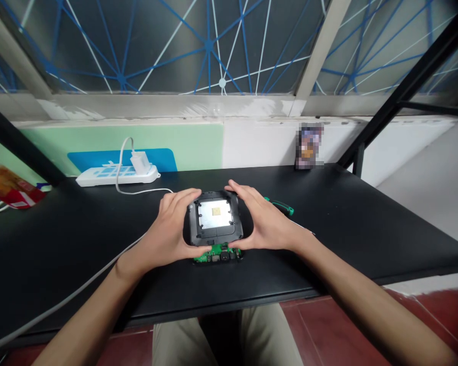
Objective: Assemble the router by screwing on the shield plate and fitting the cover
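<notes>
Between my two hands I hold a square black plastic cover (223,235) with rounded corners, tilted so its inner side faces me. A silver metal plate (208,217) with a small yellowish square pad sits in its middle. My left hand (171,226) grips the left edge, and my right hand (265,218) grips the right edge, thumbs at the near side. Just below the cover a green circuit board (216,253) with dark connectors shows along its near edge; the rest is hidden. A green-and-black handled tool (284,207), like a screwdriver, lies behind my right hand.
A white power strip (95,177) with a plugged-in charger (140,162) stands at the back left. Its white cable (87,279) runs across the black table (351,218). A red-and-orange package (13,188) is far left; a blurred upright object (308,146) leans on the wall.
</notes>
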`<action>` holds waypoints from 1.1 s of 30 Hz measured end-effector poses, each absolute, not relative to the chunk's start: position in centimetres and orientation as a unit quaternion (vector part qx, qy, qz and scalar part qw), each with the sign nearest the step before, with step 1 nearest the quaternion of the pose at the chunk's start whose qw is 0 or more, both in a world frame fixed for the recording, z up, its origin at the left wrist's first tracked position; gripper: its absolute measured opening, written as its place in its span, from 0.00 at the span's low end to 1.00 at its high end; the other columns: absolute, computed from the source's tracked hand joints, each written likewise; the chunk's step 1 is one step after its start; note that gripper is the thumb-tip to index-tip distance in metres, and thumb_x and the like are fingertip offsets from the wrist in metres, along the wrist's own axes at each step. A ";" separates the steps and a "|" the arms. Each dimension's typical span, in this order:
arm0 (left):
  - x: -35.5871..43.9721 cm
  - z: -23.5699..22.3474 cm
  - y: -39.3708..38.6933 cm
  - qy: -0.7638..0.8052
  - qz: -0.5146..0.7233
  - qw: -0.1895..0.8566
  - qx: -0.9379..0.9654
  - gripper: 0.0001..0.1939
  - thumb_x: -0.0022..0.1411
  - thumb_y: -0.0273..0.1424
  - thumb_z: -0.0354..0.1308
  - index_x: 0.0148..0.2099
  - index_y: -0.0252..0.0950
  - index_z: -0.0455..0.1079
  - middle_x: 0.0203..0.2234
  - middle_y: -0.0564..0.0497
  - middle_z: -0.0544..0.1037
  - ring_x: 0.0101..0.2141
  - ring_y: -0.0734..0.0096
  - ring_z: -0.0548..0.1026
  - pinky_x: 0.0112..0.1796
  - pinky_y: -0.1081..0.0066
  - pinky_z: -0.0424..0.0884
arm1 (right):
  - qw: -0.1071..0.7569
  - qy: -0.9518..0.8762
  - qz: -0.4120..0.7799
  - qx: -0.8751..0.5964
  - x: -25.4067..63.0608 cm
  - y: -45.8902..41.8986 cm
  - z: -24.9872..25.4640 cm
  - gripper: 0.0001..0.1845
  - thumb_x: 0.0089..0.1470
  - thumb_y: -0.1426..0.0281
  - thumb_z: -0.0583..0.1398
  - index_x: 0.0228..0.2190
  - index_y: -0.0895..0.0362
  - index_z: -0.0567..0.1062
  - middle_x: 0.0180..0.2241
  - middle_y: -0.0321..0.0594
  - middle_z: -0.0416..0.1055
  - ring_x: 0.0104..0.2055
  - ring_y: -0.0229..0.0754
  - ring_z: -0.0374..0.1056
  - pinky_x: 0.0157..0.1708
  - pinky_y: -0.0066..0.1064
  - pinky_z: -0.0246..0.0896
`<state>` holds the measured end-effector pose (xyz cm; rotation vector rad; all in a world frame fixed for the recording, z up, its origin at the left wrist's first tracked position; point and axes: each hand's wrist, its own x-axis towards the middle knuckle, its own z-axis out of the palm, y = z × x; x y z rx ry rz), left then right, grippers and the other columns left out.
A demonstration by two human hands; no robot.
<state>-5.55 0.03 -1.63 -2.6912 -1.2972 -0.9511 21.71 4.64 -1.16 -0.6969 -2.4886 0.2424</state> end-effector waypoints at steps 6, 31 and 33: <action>-5.4 -1.6 0.0 -0.404 -0.304 -0.005 -0.863 0.52 0.50 0.44 0.74 0.68 0.41 0.48 0.62 0.38 0.63 0.60 0.42 0.62 0.59 0.46 0.61 | 0.280 -0.921 0.103 -0.249 21.8 4.6 -1.2 0.67 0.44 0.49 0.70 0.71 0.53 0.38 0.65 0.57 0.56 0.66 0.62 0.57 0.63 0.59 0.60; -5.5 -1.6 -0.1 -0.390 -0.315 -0.013 -0.865 0.49 0.51 0.43 0.74 0.66 0.43 0.49 0.62 0.37 0.61 0.61 0.41 0.61 0.58 0.44 0.61 | 0.269 -0.922 0.111 -0.257 21.8 4.6 -1.4 0.68 0.44 0.49 0.70 0.71 0.52 0.35 0.68 0.56 0.54 0.69 0.62 0.55 0.65 0.59 0.58; -5.5 -1.6 -0.2 -0.390 -0.320 -0.012 -0.863 0.49 0.51 0.42 0.74 0.66 0.43 0.49 0.62 0.37 0.61 0.60 0.41 0.61 0.58 0.43 0.61 | 0.264 -0.922 0.112 -0.260 21.8 4.6 -1.5 0.67 0.46 0.49 0.69 0.71 0.53 0.36 0.69 0.56 0.51 0.70 0.61 0.52 0.67 0.57 0.56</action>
